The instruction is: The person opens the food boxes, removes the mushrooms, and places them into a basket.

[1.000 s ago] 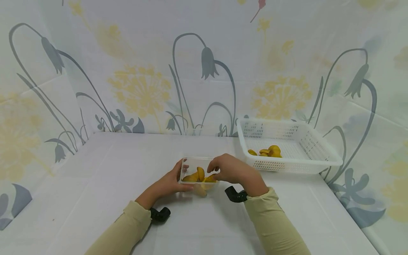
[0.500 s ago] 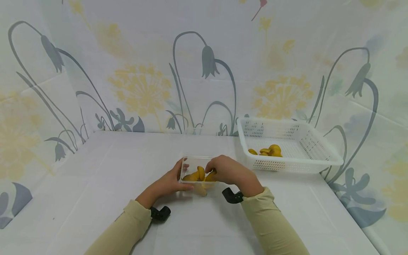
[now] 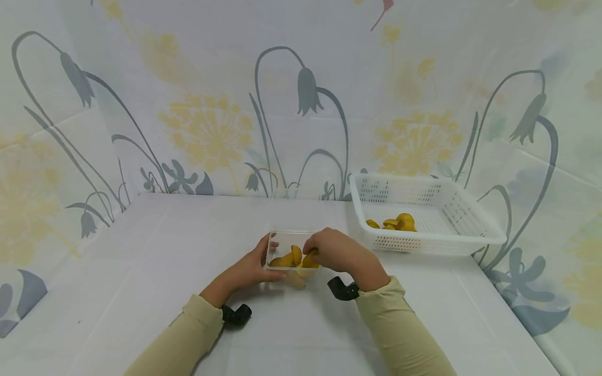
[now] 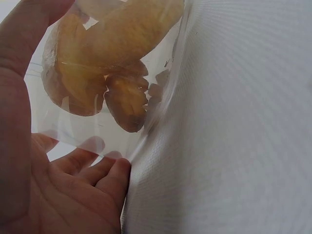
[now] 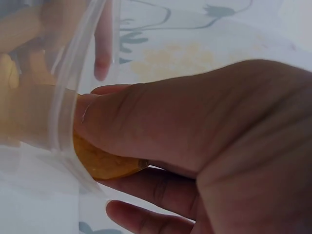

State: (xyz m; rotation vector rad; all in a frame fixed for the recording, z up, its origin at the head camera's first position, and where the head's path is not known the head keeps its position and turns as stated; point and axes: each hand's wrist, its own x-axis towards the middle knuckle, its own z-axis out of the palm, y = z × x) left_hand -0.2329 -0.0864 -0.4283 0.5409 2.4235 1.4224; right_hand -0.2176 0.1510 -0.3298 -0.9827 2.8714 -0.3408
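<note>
The right hand [image 3: 336,251] pinches a yellowish mushroom [image 5: 109,165], probably light, tender and best held gently by its sides, at the right end of the clear box [image 3: 288,232] the left hand [image 3: 251,270] grips.

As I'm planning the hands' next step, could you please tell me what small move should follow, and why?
Probably settle the pinched yellow piece into the clear container and release it: the right hand holds it at the opening, near other yellow pieces inside, while the left hand grips the container.
</note>
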